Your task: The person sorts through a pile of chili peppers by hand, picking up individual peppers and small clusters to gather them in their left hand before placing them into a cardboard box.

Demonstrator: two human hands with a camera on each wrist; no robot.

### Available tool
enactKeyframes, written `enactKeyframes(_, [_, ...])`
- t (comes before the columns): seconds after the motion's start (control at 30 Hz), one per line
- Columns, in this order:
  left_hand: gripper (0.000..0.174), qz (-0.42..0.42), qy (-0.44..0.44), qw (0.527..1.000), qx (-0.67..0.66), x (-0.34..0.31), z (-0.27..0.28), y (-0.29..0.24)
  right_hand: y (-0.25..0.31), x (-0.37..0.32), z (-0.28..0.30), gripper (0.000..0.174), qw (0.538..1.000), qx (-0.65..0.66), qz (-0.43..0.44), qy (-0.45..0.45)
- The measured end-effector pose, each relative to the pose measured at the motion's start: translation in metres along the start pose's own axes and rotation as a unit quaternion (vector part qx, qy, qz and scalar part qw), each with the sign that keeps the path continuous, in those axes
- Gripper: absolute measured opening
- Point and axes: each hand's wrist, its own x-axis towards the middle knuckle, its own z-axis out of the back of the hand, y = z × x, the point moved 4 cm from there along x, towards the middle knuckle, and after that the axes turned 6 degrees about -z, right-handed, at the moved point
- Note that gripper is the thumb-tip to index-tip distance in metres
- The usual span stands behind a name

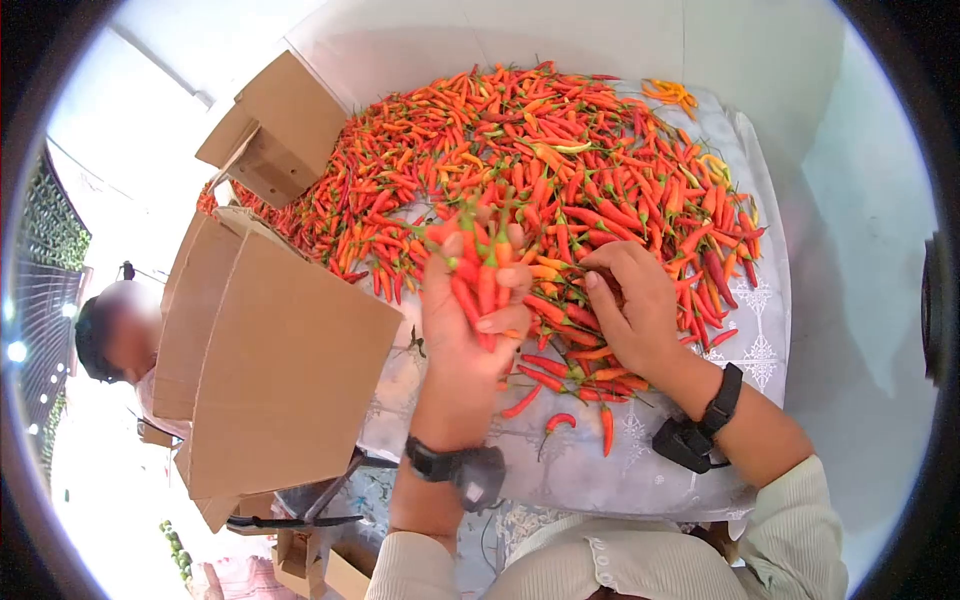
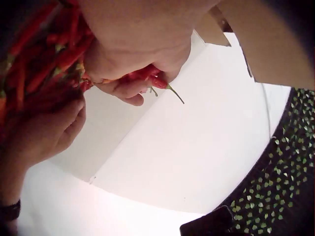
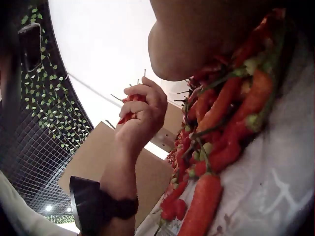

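My left hand (image 1: 462, 320) is raised in front of the pile and grips a bunch of red chili peppers (image 1: 487, 285), green stems up. In the right wrist view the left hand (image 3: 142, 115) curls its fingers round that bunch. My right hand (image 1: 637, 305) is down at the near side of the chili pile (image 1: 510, 130), thumb and forefinger bent round a chili pepper there; its other fingertips are hidden. Several loose chilies, among them a small curved red one (image 1: 561, 422), lie on the cloth before the hands.
A patterned pale cloth (image 1: 690, 480) covers the table. Open cardboard boxes stand at the left, a large one (image 1: 290, 370) close to my left forearm and a smaller one (image 1: 290, 125) behind. Another person (image 1: 120, 330) is beyond them. A pale wall (image 1: 760, 60) borders the table.
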Motion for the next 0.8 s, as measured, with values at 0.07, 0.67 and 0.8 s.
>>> enactKeyframes(0.07, [0.035, -0.02, 0.014, 0.999, 0.037, -0.012, -0.02, -0.013, 0.0, -0.004, -0.001, 0.012, 1.0, 0.014, 0.0, -0.009])
enactKeyframes(0.67, [0.052, -0.017, -0.326, 0.021, 0.945, -0.143, -0.165, -0.225, 0.004, -0.012, 0.004, 0.023, 0.998, 0.055, 0.022, 0.0])
enactKeyframes(0.8, [0.052, -0.083, -0.273, 0.207, 0.936, -0.143, -0.137, -0.243, 0.0, -0.011, 0.009, 0.022, 0.997, 0.081, 0.011, -0.006])
